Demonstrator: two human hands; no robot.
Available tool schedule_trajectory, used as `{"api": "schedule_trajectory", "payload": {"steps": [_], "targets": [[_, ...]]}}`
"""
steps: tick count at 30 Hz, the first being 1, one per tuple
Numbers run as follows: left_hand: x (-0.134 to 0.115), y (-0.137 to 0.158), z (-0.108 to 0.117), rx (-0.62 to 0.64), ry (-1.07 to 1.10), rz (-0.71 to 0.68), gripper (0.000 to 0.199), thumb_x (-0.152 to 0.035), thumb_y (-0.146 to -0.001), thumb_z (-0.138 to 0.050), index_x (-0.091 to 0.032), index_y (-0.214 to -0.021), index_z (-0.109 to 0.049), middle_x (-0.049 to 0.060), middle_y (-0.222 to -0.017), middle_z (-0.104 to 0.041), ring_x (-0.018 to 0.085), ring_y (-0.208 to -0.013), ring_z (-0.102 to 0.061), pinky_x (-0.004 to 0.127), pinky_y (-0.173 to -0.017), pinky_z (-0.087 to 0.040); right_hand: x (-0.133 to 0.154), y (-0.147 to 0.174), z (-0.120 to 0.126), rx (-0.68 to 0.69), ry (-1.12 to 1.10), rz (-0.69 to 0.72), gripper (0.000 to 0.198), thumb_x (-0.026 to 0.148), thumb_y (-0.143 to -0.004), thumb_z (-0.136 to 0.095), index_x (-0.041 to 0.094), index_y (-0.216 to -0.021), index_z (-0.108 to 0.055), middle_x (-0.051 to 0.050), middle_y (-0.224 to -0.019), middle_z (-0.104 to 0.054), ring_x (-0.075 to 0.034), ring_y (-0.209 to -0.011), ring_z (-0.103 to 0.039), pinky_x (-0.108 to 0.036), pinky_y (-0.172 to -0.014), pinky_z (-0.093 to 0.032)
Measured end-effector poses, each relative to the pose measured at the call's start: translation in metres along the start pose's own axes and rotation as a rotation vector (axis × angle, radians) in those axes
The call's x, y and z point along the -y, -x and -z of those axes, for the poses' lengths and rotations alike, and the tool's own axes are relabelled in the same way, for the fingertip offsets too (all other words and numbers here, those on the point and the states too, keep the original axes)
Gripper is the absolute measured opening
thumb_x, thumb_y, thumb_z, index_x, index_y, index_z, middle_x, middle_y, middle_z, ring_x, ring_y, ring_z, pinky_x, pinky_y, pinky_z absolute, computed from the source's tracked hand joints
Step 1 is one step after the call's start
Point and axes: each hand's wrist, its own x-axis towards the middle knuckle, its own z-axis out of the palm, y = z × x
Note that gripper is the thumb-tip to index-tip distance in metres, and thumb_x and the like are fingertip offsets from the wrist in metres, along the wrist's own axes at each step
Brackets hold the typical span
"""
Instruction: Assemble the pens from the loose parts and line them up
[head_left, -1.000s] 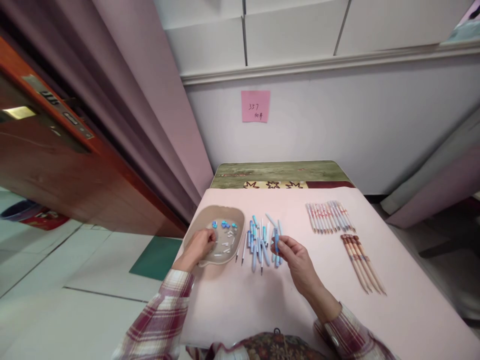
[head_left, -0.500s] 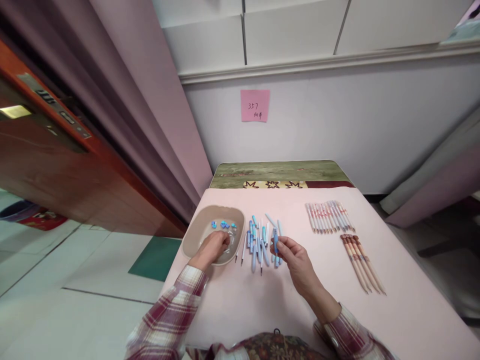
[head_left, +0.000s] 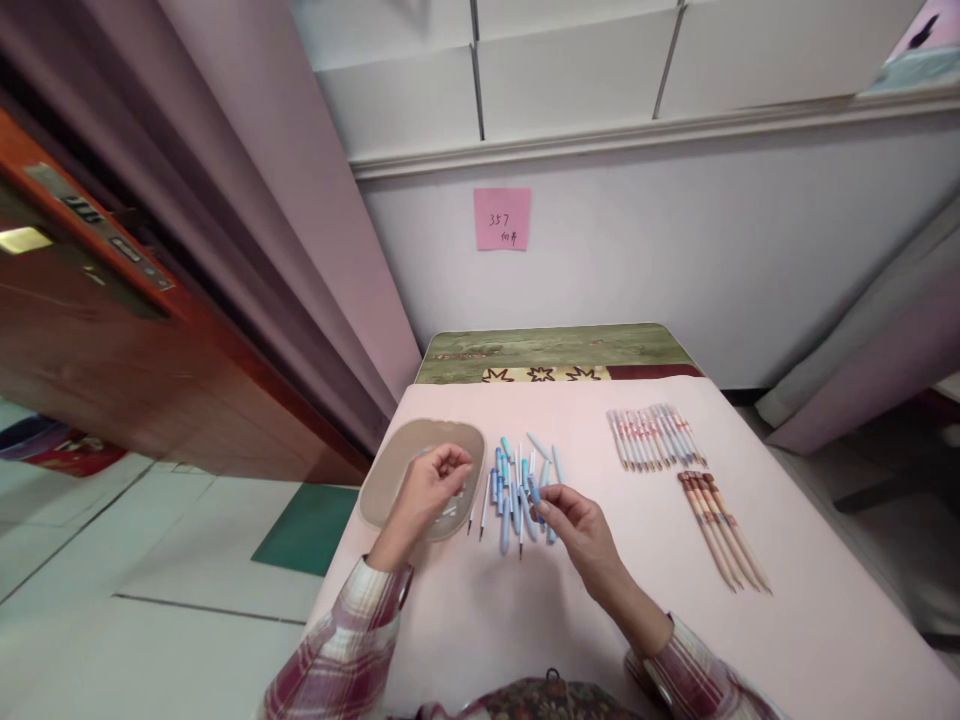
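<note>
My left hand (head_left: 431,487) is raised over the beige tub (head_left: 381,480), its fingers pinched together; whatever sits between them is too small to make out. Small clear pieces (head_left: 450,510) show in the tub below it. My right hand (head_left: 576,525) pinches a blue pen barrel (head_left: 535,492), held upright just above the table. Behind and left of that hand lies a loose pile of blue pen parts (head_left: 505,500), along with white refills (head_left: 484,505) that have dark tips.
On the right of the pink-covered table (head_left: 600,640) lie a row of clear-and-red pens (head_left: 652,437) and several brown-topped beige pens (head_left: 724,530). A pink note (head_left: 502,219) is on the wall. An orange-brown door (head_left: 187,380) stands at left.
My left hand has risen out of the tub and moved slightly right, towards the other hand. My right hand has shifted a little left with the blue pen barrel.
</note>
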Motion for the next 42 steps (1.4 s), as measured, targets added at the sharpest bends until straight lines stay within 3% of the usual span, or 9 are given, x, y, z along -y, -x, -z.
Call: {"api": "schedule_trajectory", "payload": {"steps": [2,4,9,33,38,42], "targets": [[-0.023,0.01,-0.015,-0.04,0.343,0.008,0.019,-0.033,-0.076,-0.067,-0.017,-0.085,-0.062,-0.001,-0.071,-0.059,0.012,-0.059,-0.052,0.024,-0.06,-0.043,-0.001,0.0,-0.002,0.036,0.035,0.031,0.025,0.044,-0.08,-0.069,0.02,-0.087,-0.071,-0.002,-0.077,-0.066,-0.017,-0.071,-0.057,-0.028,-0.067,-0.044],[-0.039,0.02,-0.032,-0.037,0.547,0.008,0.019,-0.03,-0.071,-0.074,-0.017,-0.082,-0.065,0.0,-0.073,-0.062,0.012,-0.065,-0.055,0.024,-0.065,-0.045,-0.001,0.001,-0.003,0.061,0.074,0.057,0.024,0.043,-0.081,-0.068,0.02,-0.089,-0.072,-0.003,-0.078,-0.067,-0.017,-0.07,-0.057,-0.028,-0.066,-0.045],[-0.048,0.028,-0.058,-0.02,0.769,0.078,0.015,-0.023,-0.067,-0.078,-0.016,-0.077,-0.07,0.002,-0.075,-0.065,0.013,-0.071,-0.058,0.024,-0.07,-0.047,0.004,0.004,0.001,0.058,0.154,0.104,0.023,0.041,-0.082,-0.067,0.02,-0.09,-0.072,-0.003,-0.079,-0.068,-0.018,-0.071,-0.058,-0.029,-0.066,-0.046],[-0.054,0.039,-0.057,0.045,0.769,0.078,0.018,-0.022,-0.066,-0.08,-0.016,-0.079,-0.069,0.001,-0.077,-0.065,0.012,-0.07,-0.059,0.024,-0.07,-0.047,0.012,0.01,0.004,0.072,0.129,0.164,0.02,0.038,-0.082,-0.068,0.021,-0.091,-0.074,-0.005,-0.086,-0.073,-0.021,-0.081,-0.063,-0.033,-0.077,-0.048],[-0.051,0.042,-0.063,0.066,0.739,0.084,0.02,-0.022,-0.067,-0.079,-0.017,-0.084,-0.07,0.002,-0.085,-0.069,0.015,-0.081,-0.062,0.025,-0.076,-0.047,0.009,0.01,0.002,0.048,0.08,0.129,0.02,0.039,-0.081,-0.069,0.022,-0.089,-0.073,-0.004,-0.082,-0.072,-0.02,-0.077,-0.062,-0.031,-0.072,-0.049],[-0.05,0.041,-0.063,0.05,0.753,0.087,0.015,-0.023,-0.07,-0.077,-0.016,-0.081,-0.069,0.005,-0.089,-0.072,0.016,-0.085,-0.064,0.027,-0.082,-0.047,0.011,0.005,0.005,0.057,0.074,0.128,0.022,0.039,-0.082,-0.068,0.021,-0.094,-0.072,-0.005,-0.088,-0.072,-0.02,-0.083,-0.064,-0.032,-0.077,-0.049]]}}
